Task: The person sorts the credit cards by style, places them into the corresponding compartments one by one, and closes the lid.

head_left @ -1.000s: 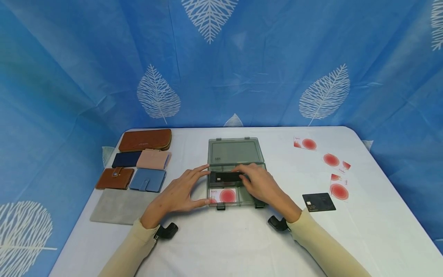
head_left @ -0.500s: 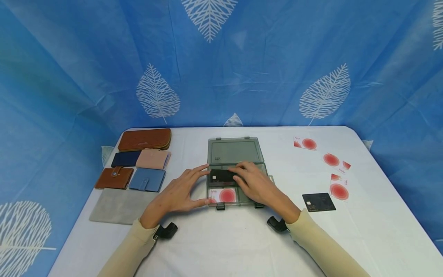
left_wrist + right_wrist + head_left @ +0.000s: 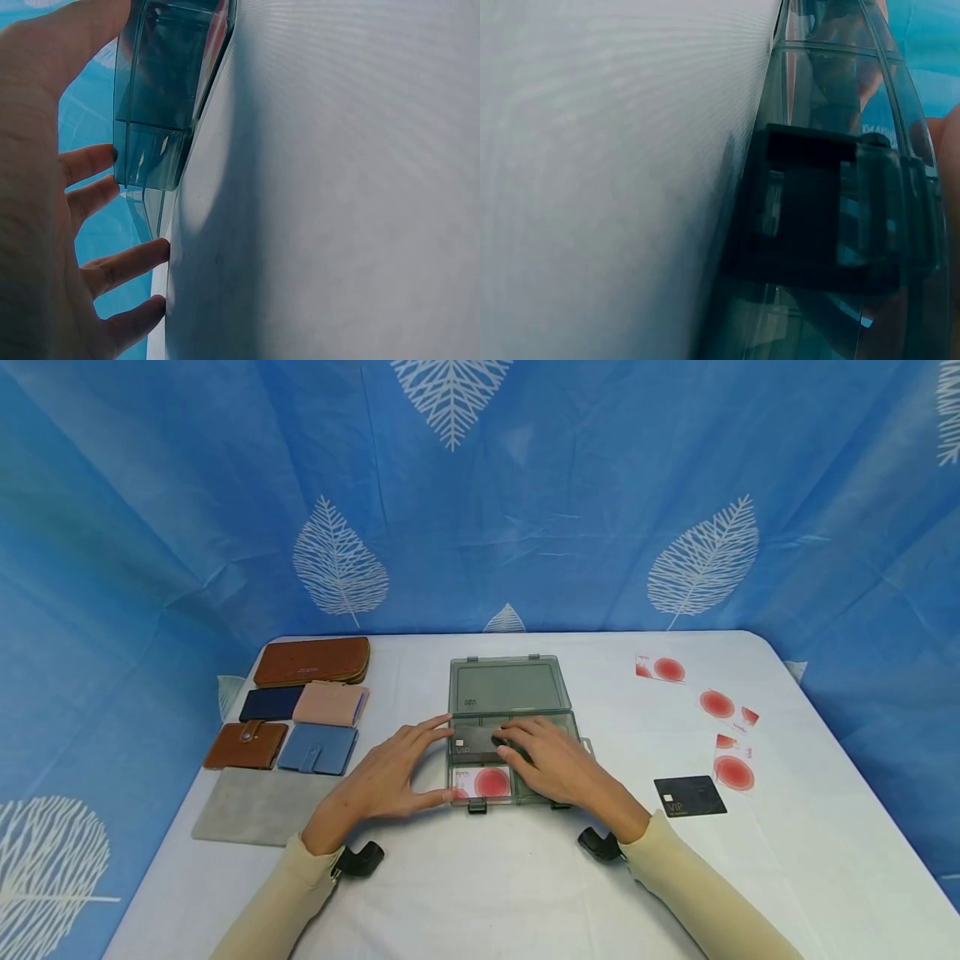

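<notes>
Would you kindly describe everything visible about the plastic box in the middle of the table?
The plastic box is smoky grey, see-through, with its hinged lid lying open and flat on the white table. Dividers split its tray; two black latches sit on the near edge. A black card and a red-dot card lie inside. The left hand touches its left side; the right hand rests over it.

Both forearms reach forward in cream sleeves, each wrist carrying a black camera mount. Left hand [image 3: 386,774] lies palm down, fingers straight and spread, thumb angled inward. Right hand [image 3: 551,758] is palm down, fingers extended and pressing flat.
</notes>
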Tool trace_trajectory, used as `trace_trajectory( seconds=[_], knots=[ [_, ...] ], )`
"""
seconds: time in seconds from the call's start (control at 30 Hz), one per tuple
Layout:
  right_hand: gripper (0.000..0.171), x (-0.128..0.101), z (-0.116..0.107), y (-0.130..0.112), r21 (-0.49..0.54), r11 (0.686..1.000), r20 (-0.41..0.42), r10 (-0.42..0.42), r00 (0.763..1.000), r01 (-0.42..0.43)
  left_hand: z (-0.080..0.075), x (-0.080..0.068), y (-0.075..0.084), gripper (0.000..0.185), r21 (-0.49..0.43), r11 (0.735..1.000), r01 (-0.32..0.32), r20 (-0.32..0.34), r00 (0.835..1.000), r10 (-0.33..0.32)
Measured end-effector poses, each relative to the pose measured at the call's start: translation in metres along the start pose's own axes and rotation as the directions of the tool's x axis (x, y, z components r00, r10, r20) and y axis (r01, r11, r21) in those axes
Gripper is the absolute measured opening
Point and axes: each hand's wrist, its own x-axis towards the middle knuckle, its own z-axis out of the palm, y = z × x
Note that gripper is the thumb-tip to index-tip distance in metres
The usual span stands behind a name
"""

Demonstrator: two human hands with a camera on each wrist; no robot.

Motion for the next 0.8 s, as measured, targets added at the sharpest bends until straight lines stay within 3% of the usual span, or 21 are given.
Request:
trace_trajectory(
  seconds=[0.53,0.8],
  knots=[
    [0.051,0.000,0.000,0.002,-0.012,1.000,0.044,0.006,0.999,-0.005,-0.001,0.001,-0.001,0.094,0.002,1.000,-0.012,-0.019,1.000,0.012],
    [0.051,-0.003,-0.010,0.005,0.070,0.997,0.062,0.027,0.998,-0.031,-0.001,0.000,-0.001,0.094,0.004,1.000,-0.022,-0.018,1.000,0.022]
  ],
)
